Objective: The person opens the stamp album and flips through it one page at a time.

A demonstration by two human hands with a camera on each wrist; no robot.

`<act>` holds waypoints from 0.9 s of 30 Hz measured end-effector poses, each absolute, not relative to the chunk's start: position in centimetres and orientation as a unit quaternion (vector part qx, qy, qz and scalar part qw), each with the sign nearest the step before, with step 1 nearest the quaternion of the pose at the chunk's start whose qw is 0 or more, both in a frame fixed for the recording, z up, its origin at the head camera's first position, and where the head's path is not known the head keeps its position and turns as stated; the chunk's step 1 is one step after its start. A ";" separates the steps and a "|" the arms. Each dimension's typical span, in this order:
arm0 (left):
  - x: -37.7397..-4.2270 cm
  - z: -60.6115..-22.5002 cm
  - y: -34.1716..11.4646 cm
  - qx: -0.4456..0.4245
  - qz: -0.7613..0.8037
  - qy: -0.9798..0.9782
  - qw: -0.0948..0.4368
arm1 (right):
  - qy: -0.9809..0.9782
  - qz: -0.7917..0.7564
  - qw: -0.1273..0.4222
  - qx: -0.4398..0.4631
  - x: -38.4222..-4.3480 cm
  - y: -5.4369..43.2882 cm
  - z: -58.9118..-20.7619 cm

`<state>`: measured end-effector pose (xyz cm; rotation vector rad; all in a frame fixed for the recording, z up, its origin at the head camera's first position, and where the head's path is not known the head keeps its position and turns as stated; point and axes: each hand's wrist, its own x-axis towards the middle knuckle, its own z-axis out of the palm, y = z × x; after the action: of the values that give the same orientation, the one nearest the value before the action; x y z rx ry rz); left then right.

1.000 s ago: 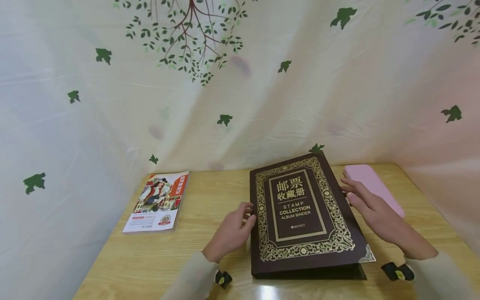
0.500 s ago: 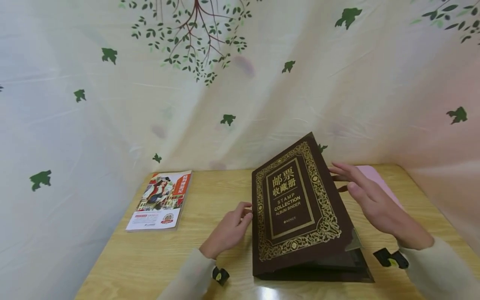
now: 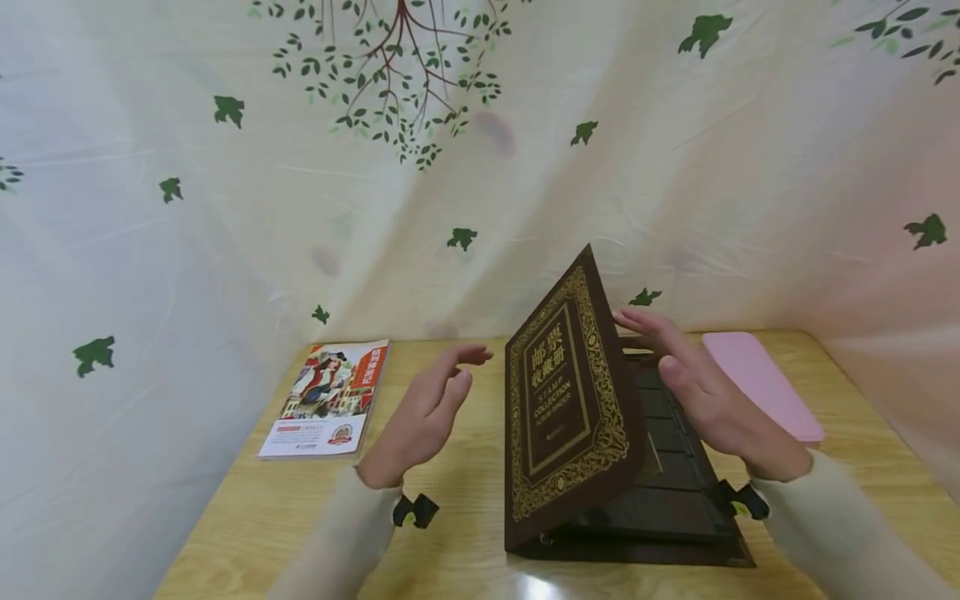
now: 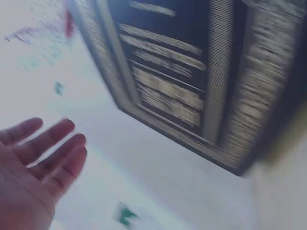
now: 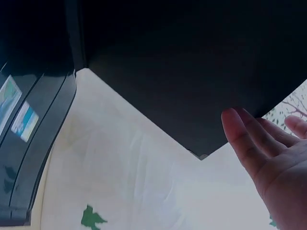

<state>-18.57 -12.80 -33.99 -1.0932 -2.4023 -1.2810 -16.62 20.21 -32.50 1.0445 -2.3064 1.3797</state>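
Observation:
A dark brown stamp album point(image 3: 566, 417) with gold lettering lies on the table, its front cover raised at a steep slant and hinged on the left. My right hand point(image 3: 697, 396) is at the cover's free edge, fingers fairly straight, fingertips against its dark inner side point(image 5: 182, 91) in the right wrist view. Beneath the cover show black pocket pages point(image 3: 667, 429); small colourful stamps point(image 5: 24, 122) sit in them in the right wrist view. Left of the album, my left hand point(image 3: 420, 412) hovers apart from it with fingers extended, holding nothing.
A booklet with a colourful cover point(image 3: 330, 398) lies at the table's left. Behind the right hand is a pink flat case point(image 3: 761, 383). A pale curtain point(image 3: 360, 242) printed with leaves hangs along the back and sides of the wooden table point(image 3: 247, 517).
The album's cover has swung up and leftward with my right hand, uncovering the black pages. My left hand has come away from the album's left edge, moving left and up.

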 end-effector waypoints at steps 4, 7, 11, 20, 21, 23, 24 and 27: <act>-17.3 -30.4 -10.9 -0.475 -0.427 -0.757 0.138 | -0.780 0.489 0.112 0.375 -17.1 19.2 -32.4; -16.3 -28.4 -9.0 -0.544 -0.411 -0.717 0.142 | -0.778 0.495 0.092 0.377 -17.4 18.4 -32.3; -15.3 -27.1 -7.3 -0.589 -0.377 -0.701 0.141 | -0.772 0.501 0.074 0.384 -17.6 17.5 -32.0; -15.9 -27.7 -6.9 -0.576 -0.356 -0.720 0.151 | -0.764 0.498 0.081 0.401 -18.0 16.7 -31.9; -16.0 -27.8 -6.9 -0.574 -0.355 -0.722 0.152 | -0.764 0.498 0.081 0.402 -18.0 16.7 -31.9; -16.2 -28.0 -7.0 -0.571 -0.352 -0.726 0.153 | -0.765 0.496 0.083 0.402 -18.0 16.6 -31.8; -16.2 -28.1 -7.1 -0.568 -0.351 -0.729 0.151 | -0.765 0.496 0.082 0.403 -17.9 16.6 -31.8; -16.2 -28.2 -7.5 -0.559 -0.358 -0.734 0.142 | -0.767 0.494 0.082 0.401 -17.9 17.0 -32.0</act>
<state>-16.18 -7.55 -28.22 -1.6128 -2.1200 -1.0338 -17.90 16.99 -31.98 1.1989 -2.2922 1.4746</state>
